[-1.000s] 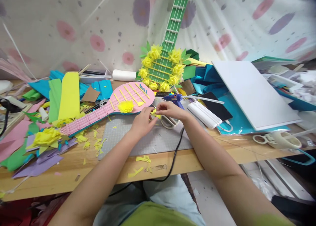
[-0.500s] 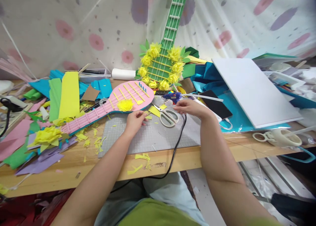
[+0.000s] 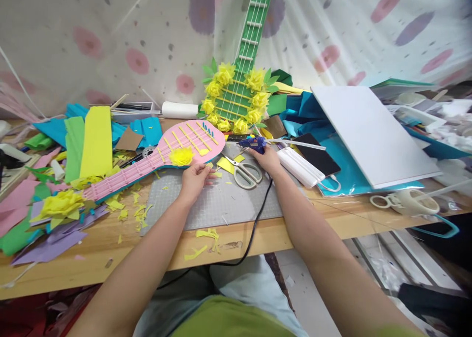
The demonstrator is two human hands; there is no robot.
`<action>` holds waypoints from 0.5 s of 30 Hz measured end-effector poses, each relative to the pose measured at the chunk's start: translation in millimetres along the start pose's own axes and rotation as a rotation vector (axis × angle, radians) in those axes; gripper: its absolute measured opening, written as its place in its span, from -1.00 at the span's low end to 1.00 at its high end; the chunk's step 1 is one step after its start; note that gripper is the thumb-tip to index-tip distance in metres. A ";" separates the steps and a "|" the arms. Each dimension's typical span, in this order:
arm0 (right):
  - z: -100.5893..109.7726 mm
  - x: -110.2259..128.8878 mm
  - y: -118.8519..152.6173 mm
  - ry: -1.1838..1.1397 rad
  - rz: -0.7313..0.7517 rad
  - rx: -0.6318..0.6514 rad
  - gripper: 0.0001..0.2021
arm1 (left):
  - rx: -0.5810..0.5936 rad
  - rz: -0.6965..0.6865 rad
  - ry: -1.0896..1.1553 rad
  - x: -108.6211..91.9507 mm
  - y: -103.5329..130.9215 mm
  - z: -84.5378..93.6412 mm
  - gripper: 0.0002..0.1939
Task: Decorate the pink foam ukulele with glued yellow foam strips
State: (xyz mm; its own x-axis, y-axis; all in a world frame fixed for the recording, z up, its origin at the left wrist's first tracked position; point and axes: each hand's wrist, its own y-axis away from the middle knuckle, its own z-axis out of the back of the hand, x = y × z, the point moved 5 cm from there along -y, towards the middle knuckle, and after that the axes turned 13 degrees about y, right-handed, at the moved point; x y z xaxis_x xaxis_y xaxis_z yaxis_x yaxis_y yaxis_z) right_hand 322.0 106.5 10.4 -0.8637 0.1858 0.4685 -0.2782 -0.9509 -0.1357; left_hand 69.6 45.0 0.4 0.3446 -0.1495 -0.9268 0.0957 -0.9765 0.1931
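My left hand (image 3: 195, 181) is closed in a pinch on a small yellow paper piece (image 3: 210, 165), just below the body of a pink toy guitar (image 3: 170, 143). The guitar lies on its back with yellow strips and a yellow paper flower (image 3: 181, 156) on it. My right hand (image 3: 268, 159) has its fingers around the handle of a blue hot glue gun (image 3: 254, 143); the hand hides part of the handle. A white glue stick (image 3: 295, 143) extends from the gun's back. Scissors (image 3: 246, 174) with pale handles lie on the grey cutting mat (image 3: 206, 207) between my hands.
A green toy guitar (image 3: 236, 98) ringed with yellow flowers stands behind. To the right are a white power strip (image 3: 300, 166), a black phone-like slab (image 3: 319, 157) and a white board (image 3: 372, 135). Coloured paper and yellow scraps (image 3: 142, 214) litter the left. A black cord (image 3: 258, 224) crosses the mat.
My right hand has moved left and down onto the glue gun and closed around its handle. My left hand keeps its pinch beside the pink guitar. The view has shifted slightly.
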 end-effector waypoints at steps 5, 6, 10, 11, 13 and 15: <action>10.1 1.7 5.2 -0.363 0.023 -0.066 -0.57 | -0.001 -0.022 0.018 0.6 -0.4 1.6 -0.86; 12.8 5.7 8.0 -0.475 0.052 -0.055 -0.57 | -0.004 -0.026 0.018 0.4 -0.2 1.8 -0.86; 19.8 31.1 25.9 -0.688 0.200 0.129 -0.59 | -0.017 -0.061 0.030 -1.9 0.1 2.4 -0.86; 18.9 37.2 31.2 -0.670 0.222 0.207 -0.59 | -0.022 -0.073 0.038 -2.8 -0.1 3.0 -0.87; 16.0 46.3 40.6 -0.602 0.253 0.333 -0.60 | -0.038 -0.096 0.052 -4.5 -0.9 4.7 -0.88; 12.5 51.3 46.4 -0.538 0.270 0.405 -0.61 | -0.058 -0.116 0.058 -6.0 -1.9 7.1 -0.88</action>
State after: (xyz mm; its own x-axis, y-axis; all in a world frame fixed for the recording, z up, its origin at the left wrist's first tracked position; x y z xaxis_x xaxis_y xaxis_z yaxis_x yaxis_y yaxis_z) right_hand 270.1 68.8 39.0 -0.5246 -0.1165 0.8433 0.1826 -0.9829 -0.0222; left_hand 60.8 46.7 3.3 0.3811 -0.0248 -0.9242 0.1917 -0.9758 0.1053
